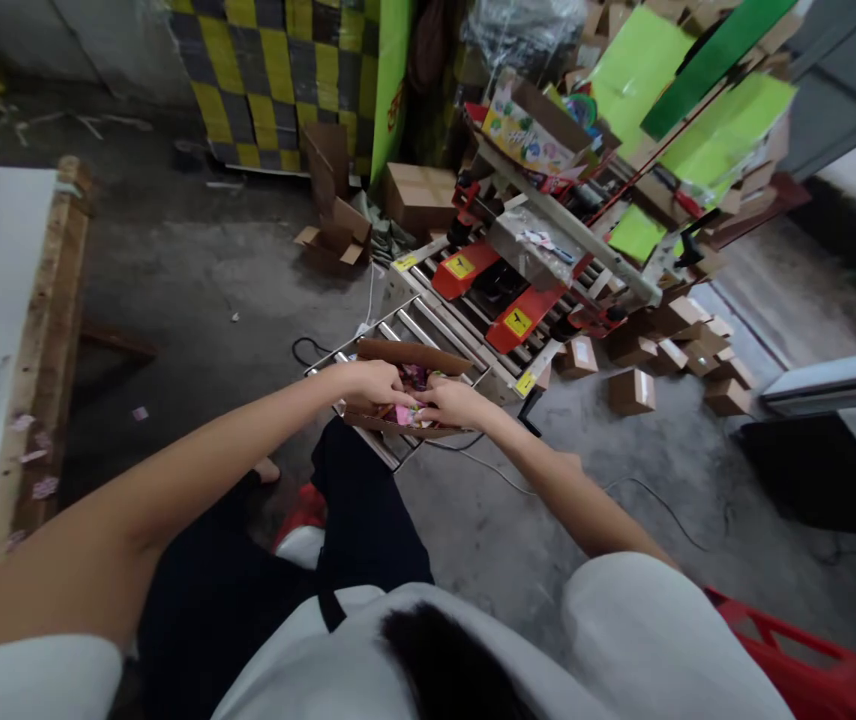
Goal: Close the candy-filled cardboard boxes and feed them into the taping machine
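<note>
An open cardboard box (413, 353) sits at the near end of the roller conveyor (428, 325), its long flaps raised. Small pink and dark coloured packets (407, 414) fill it. My left hand (379, 382) reaches in from the left, its fingers stretched out over the packets. From the right comes my right hand (452, 402), fingers extended leftward and touching the packets. The fingertips of both hands nearly meet above a pink packet. Parts of the fingers are hard to make out among the contents.
Behind the box stands a carton-sealing machine (540, 250) with red guides. Small closed cartons (632, 392) lie on the floor to the right. A white-topped wooden table (0, 300) is at left, and an open carton (338, 240) stands on the floor ahead. A cable (503, 483) crosses the floor.
</note>
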Available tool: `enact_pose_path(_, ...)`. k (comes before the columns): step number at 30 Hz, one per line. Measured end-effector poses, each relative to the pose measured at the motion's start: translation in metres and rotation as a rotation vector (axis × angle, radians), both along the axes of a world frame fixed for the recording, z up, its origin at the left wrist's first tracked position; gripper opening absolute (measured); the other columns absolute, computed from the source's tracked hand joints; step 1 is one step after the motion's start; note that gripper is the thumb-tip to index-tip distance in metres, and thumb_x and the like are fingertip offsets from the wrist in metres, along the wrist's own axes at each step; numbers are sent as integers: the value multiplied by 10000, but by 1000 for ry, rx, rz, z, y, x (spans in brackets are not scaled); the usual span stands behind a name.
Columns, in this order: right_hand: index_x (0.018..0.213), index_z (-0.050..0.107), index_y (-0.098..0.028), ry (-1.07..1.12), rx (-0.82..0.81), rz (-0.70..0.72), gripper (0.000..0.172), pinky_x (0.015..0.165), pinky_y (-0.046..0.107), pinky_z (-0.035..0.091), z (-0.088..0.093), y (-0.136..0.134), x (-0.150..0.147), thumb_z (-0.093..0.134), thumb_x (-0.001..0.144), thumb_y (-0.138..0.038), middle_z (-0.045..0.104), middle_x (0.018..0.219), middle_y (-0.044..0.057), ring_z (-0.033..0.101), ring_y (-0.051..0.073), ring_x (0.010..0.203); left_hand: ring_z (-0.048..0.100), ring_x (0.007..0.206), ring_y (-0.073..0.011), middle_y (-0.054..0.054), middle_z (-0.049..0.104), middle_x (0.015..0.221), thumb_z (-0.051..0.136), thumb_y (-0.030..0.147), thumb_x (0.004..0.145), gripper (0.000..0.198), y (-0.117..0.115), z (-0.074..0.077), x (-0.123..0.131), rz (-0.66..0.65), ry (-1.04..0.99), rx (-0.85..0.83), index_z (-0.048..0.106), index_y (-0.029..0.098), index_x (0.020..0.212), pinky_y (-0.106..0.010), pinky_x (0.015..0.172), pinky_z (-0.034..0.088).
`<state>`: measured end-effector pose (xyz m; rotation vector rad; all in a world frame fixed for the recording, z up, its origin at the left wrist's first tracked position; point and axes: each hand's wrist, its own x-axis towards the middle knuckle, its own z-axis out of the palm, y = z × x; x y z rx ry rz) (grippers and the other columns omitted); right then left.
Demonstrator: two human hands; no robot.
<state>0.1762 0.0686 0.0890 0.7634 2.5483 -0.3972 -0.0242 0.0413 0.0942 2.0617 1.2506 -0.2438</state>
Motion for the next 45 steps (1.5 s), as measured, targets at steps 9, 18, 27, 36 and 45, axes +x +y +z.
enact_pose_path(9,1493,513,-182,162,-339,-23,793,936,312,465,2,29,18,698,839,-591,660,1219,101,619,268,1076,609,744,-171,-26,729,831,546,595,841,462,-25,-7,-20,169,-221,76,762,194,915,-244,649,365)
enact_pose_path(18,1372,625,-178,417,273,-305,688,1042,420,415,-5,-9,11,842,749,-371,615,1265,155,568,311,1177,574,1207,-385,-231,605,1276,861,416,710,708,-43,-16,21,764,57,625,555,97,1263,-431,1012,438)
enact_pose_path(27,1389,534,-125,628,474,-367,621,1134,489,329,-31,-29,12,728,862,-390,589,1286,170,499,311,1224,440,1395,-358,-202,462,1502,830,438,734,886,-55,-55,8,932,-248,739,394,186,1463,-487,1148,347)
enact_pose_path(36,1171,710,-203,674,319,-259,278,1148,451,354,-52,-10,31,536,986,-316,636,1174,116,532,249,1170,540,1171,-265,-107,522,1263,724,458,808,501,-58,-51,-2,808,-250,667,620,186,1217,-380,1070,430)
enact_pose_path(45,1567,292,-46,620,346,-635,625,1195,631,167,-63,-64,-4,292,1020,-349,236,1615,254,184,378,1504,471,1168,-349,-136,542,1316,478,518,965,440,-101,-36,57,904,-9,641,679,293,1286,-450,977,454)
